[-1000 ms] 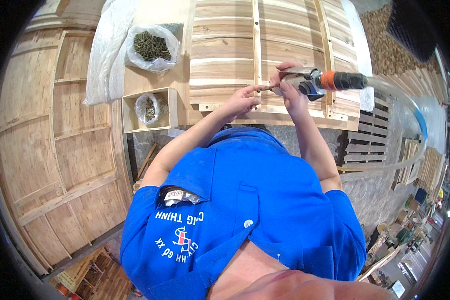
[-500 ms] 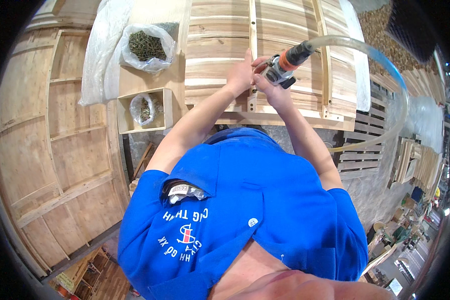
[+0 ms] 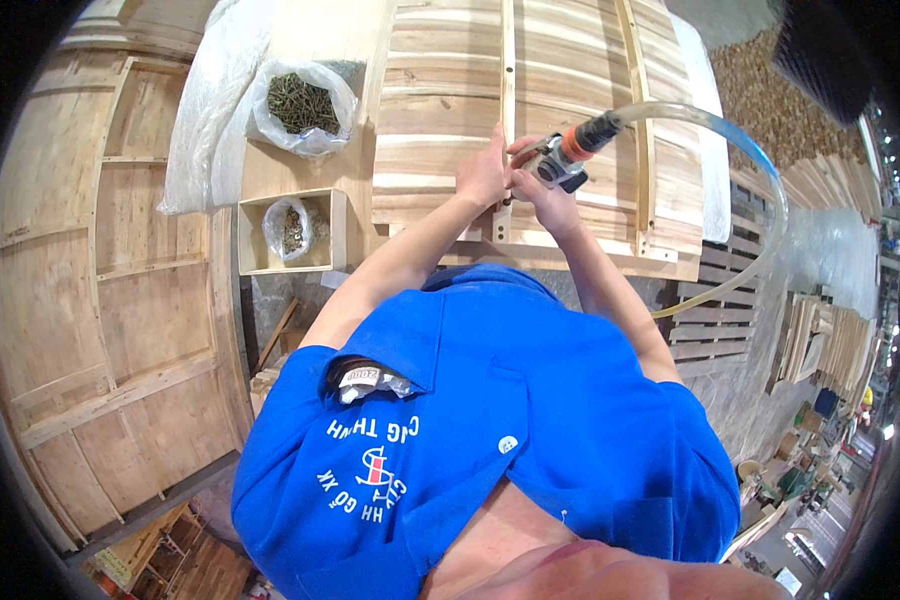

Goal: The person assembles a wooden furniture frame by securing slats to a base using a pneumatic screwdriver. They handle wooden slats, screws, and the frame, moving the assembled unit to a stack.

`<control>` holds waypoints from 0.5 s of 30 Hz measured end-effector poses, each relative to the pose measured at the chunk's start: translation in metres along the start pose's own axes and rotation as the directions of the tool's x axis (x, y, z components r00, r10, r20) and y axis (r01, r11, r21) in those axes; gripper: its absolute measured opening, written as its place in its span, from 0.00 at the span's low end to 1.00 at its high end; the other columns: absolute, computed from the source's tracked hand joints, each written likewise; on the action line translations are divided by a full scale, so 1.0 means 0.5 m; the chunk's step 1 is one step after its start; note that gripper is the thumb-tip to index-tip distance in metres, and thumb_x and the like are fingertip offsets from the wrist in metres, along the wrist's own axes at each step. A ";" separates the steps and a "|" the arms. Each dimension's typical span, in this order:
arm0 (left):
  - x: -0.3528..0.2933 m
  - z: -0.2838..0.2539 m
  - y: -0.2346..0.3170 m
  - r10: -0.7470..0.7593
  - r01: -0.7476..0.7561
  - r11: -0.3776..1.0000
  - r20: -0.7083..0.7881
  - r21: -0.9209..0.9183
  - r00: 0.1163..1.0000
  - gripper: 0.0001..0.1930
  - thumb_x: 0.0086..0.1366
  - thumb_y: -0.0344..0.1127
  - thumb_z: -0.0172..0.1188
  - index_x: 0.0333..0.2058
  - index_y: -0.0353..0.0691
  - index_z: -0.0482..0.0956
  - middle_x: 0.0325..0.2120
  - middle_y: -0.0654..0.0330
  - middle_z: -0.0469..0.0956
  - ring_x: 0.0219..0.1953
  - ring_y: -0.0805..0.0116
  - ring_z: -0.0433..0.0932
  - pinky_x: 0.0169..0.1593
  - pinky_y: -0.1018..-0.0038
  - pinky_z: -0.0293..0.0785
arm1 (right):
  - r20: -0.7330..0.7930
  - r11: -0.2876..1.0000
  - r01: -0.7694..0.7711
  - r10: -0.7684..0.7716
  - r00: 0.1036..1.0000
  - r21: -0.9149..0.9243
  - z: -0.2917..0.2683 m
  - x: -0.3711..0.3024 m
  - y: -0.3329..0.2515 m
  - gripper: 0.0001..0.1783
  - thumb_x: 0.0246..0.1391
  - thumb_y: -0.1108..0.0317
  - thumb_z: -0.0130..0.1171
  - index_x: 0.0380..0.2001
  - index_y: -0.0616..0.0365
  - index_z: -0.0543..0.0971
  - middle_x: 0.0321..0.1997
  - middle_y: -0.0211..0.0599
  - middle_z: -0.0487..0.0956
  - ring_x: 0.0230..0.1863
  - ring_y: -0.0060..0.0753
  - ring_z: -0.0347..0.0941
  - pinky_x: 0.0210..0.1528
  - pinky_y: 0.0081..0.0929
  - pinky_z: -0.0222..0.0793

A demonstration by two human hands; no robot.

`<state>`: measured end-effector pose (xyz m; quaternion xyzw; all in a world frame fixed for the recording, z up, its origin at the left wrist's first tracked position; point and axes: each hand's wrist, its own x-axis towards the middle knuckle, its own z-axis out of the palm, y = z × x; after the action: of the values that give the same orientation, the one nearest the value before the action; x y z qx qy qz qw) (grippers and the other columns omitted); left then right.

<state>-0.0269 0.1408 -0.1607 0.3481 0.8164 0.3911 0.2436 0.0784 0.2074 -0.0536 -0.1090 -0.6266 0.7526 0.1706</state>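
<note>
My right hand [image 3: 548, 205] is closed around a grey and black air-powered hand tool [image 3: 560, 170] with an orange collar. A clear hose [image 3: 715, 118] runs from the tool's end and loops off to the right. Beside it, my left hand [image 3: 482, 178] lies against a narrow wooden strip [image 3: 508, 70], its fingers stretched forward along the strip. The strip has drilled holes and crosses a slatted wooden panel [image 3: 430, 115]. My hands are close together near the strip's near end. The tool's working tip is hidden by my fingers.
Left of the panel, a clear plastic bag [image 3: 342, 110] holds many dark screws. Nearer, an open wooden box [image 3: 338, 235] contains a smaller bag [image 3: 270, 230] of small hardware. A second strip [image 3: 642, 120] crosses the panel at right. A slatted pallet [image 3: 715, 320] lies on the floor.
The panel, bags, hands and tool all sit slightly lower in the picture, as the view has shifted. The hose loop has drawn in a little to the left. Both hands keep about the same pose.
</note>
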 end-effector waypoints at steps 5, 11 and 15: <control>-0.008 -0.070 -0.047 -0.398 0.379 -0.033 0.360 -0.925 0.844 0.11 0.61 0.39 0.49 0.39 0.41 0.70 0.28 0.57 0.72 0.28 0.64 0.72 0.36 0.69 0.72 | -0.031 0.998 -0.013 0.011 0.999 -0.065 0.004 -0.010 -0.030 0.19 0.42 0.72 0.61 0.41 0.57 0.72 0.28 0.25 0.71 0.29 0.15 0.68 0.31 0.15 0.65; -0.063 -0.113 -0.082 -0.285 0.252 -0.331 0.350 -0.910 0.892 0.08 0.66 0.32 0.44 0.40 0.35 0.66 0.28 0.55 0.73 0.32 0.64 0.73 0.39 0.71 0.72 | -0.002 0.997 0.011 -0.012 1.000 -0.080 0.015 -0.005 -0.016 0.18 0.43 0.73 0.60 0.41 0.58 0.71 0.28 0.26 0.72 0.29 0.17 0.69 0.31 0.16 0.66; -0.109 -0.128 -0.048 -0.329 0.243 0.073 0.206 -0.967 0.922 0.09 0.64 0.28 0.46 0.43 0.35 0.63 0.37 0.49 0.74 0.36 0.63 0.76 0.38 0.72 0.74 | -0.064 0.998 -0.002 -0.003 0.998 -0.068 0.019 -0.019 -0.008 0.19 0.44 0.71 0.58 0.42 0.61 0.68 0.27 0.32 0.73 0.29 0.22 0.71 0.34 0.21 0.68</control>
<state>-0.0439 0.0589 -0.1364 -0.0763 0.4183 0.7826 0.4547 0.0842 0.1957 -0.0484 -0.1386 -0.6462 0.7269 0.1868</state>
